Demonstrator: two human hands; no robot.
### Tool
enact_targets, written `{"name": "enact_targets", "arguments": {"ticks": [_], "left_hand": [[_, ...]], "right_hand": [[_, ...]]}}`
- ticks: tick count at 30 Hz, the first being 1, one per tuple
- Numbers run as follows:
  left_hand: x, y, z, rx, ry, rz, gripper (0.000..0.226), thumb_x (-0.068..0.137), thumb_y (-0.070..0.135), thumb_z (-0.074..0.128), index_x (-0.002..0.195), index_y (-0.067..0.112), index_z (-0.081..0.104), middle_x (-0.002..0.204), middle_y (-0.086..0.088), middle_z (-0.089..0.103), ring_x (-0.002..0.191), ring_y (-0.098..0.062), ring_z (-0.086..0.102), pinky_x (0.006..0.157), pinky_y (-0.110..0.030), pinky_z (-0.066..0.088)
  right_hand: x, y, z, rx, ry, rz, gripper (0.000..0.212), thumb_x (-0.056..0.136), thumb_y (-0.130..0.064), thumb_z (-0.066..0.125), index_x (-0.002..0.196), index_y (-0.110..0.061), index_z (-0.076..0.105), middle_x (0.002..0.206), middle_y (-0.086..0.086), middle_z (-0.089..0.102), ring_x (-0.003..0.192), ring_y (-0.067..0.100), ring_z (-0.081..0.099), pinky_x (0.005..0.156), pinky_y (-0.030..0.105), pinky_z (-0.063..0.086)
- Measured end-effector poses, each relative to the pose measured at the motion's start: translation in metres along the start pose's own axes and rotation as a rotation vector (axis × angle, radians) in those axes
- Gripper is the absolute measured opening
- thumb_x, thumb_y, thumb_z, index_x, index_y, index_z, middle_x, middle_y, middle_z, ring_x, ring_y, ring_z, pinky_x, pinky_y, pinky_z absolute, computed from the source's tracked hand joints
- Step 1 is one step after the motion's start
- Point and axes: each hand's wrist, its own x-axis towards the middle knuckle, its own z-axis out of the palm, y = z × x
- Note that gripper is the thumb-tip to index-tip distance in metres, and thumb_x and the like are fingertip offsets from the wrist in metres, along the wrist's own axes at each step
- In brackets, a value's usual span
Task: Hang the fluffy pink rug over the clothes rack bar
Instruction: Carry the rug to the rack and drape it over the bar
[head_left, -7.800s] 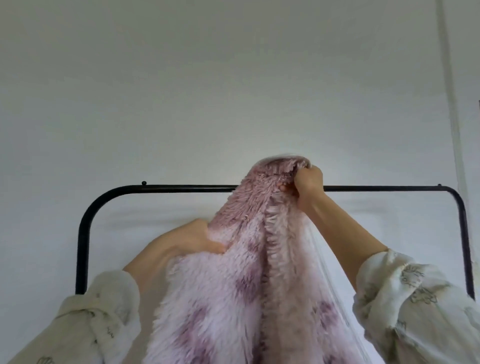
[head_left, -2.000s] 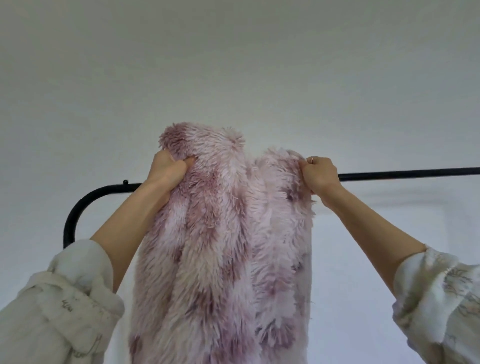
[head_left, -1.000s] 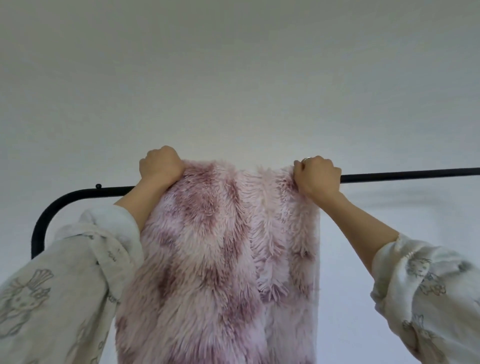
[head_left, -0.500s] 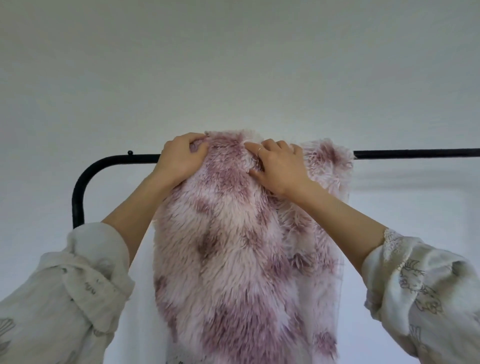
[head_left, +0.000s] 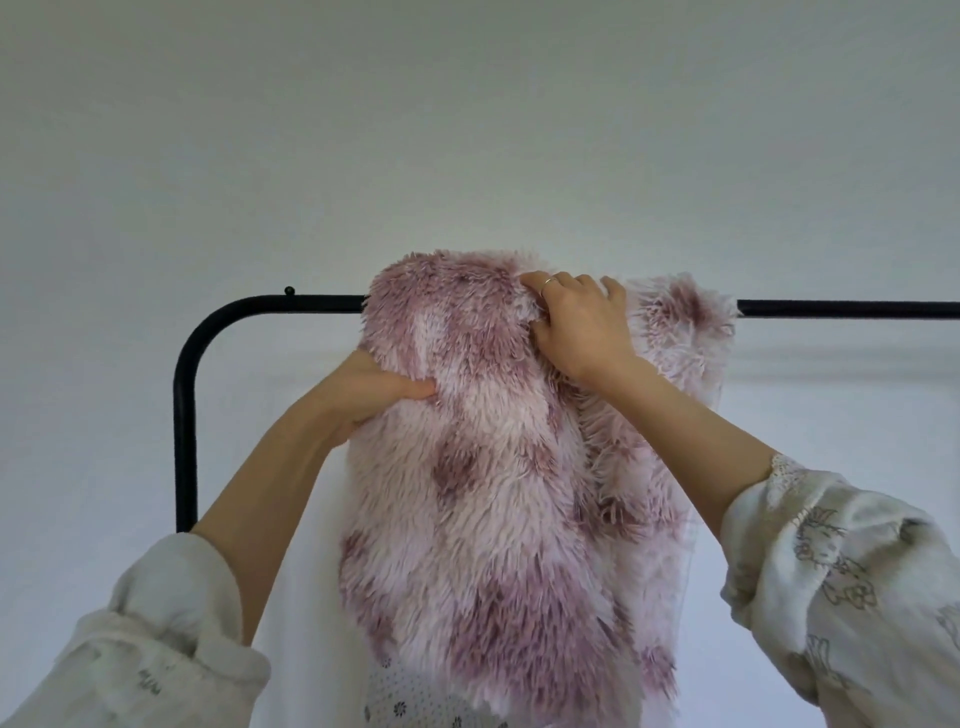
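Note:
The fluffy pink rug (head_left: 493, 493), mottled with darker purple patches, lies draped over the black clothes rack bar (head_left: 841, 308) and hangs down toward me. My left hand (head_left: 371, 392) grips the rug's left edge a little below the bar, thumb pressed into the pile. My right hand (head_left: 579, 325) rests on top of the fold at the bar, fingers curled into the fur. A second bunched part of the rug sits on the bar just right of that hand. The bar is hidden where the rug covers it.
The rack's curved left corner and upright post (head_left: 185, 415) stand left of the rug. A plain white wall (head_left: 467, 130) fills the background. The rug's white dotted backing (head_left: 410, 696) shows at the bottom.
My left hand has slid down from the top of the fold to the rug's left edge below the bar. My right hand stays on the top fold.

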Motion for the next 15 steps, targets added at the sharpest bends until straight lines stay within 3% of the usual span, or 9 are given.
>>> {"name": "enact_targets", "arguments": {"ticks": [3, 5, 7, 10, 13, 15], "left_hand": [[0.005, 0.01, -0.006, -0.082, 0.108, 0.015, 0.035, 0.08, 0.007, 0.07, 0.112, 0.008, 0.057, 0.097, -0.006, 0.063, 0.076, -0.016, 0.061, 0.075, -0.031, 0.049], [0.007, 0.02, -0.007, 0.073, 0.214, 0.043, 0.016, 0.081, 0.013, 0.07, 0.082, 0.003, 0.057, 0.076, -0.01, 0.059, 0.062, -0.02, 0.055, 0.062, -0.028, 0.047], [0.009, 0.033, -0.008, 0.331, 0.25, 0.11, 0.046, 0.085, 0.021, 0.066, 0.056, 0.012, 0.031, 0.052, -0.003, 0.033, 0.043, -0.015, 0.031, 0.045, -0.023, 0.026], [0.007, 0.058, -0.016, 0.654, 0.245, 0.219, 0.056, 0.09, 0.03, 0.058, 0.052, 0.016, 0.02, 0.047, -0.001, 0.02, 0.042, -0.015, 0.019, 0.044, -0.028, 0.014], [0.018, 0.077, -0.026, 0.782, 0.254, 0.262, 0.057, 0.092, 0.036, 0.052, 0.051, 0.015, 0.019, 0.048, -0.002, 0.019, 0.044, -0.018, 0.019, 0.046, -0.031, 0.014], [0.027, 0.092, -0.028, 0.789, 0.307, 0.318, 0.055, 0.093, 0.036, 0.051, 0.053, 0.014, 0.02, 0.05, -0.003, 0.022, 0.045, -0.018, 0.022, 0.045, -0.031, 0.015]], "right_hand": [[-0.001, 0.004, -0.004, 0.047, 0.023, -0.006, 0.047, 0.093, -0.024, 0.048, 0.139, -0.023, 0.041, 0.13, 0.005, 0.059, 0.124, 0.027, 0.049, 0.111, 0.046, 0.024], [0.004, 0.005, -0.009, 0.061, 0.056, -0.006, 0.043, 0.091, -0.019, 0.05, 0.134, -0.02, 0.049, 0.123, 0.008, 0.064, 0.117, 0.029, 0.055, 0.104, 0.043, 0.034], [0.012, 0.005, -0.014, 0.153, 0.068, 0.055, 0.04, 0.087, -0.012, 0.051, 0.126, -0.018, 0.058, 0.118, 0.012, 0.067, 0.112, 0.033, 0.059, 0.096, 0.041, 0.044], [0.029, 0.012, -0.021, 0.408, 0.076, 0.202, 0.031, 0.083, -0.006, 0.052, 0.108, -0.015, 0.069, 0.107, 0.014, 0.07, 0.099, 0.035, 0.063, 0.085, 0.044, 0.053], [0.046, 0.019, -0.029, 0.562, 0.122, 0.257, 0.023, 0.08, -0.001, 0.049, 0.08, -0.013, 0.069, 0.086, 0.015, 0.07, 0.081, 0.035, 0.062, 0.069, 0.04, 0.051], [0.063, 0.022, -0.035, 0.623, 0.19, 0.294, 0.028, 0.08, -0.002, 0.048, 0.092, -0.012, 0.071, 0.093, 0.016, 0.071, 0.085, 0.035, 0.063, 0.069, 0.04, 0.05]]}}
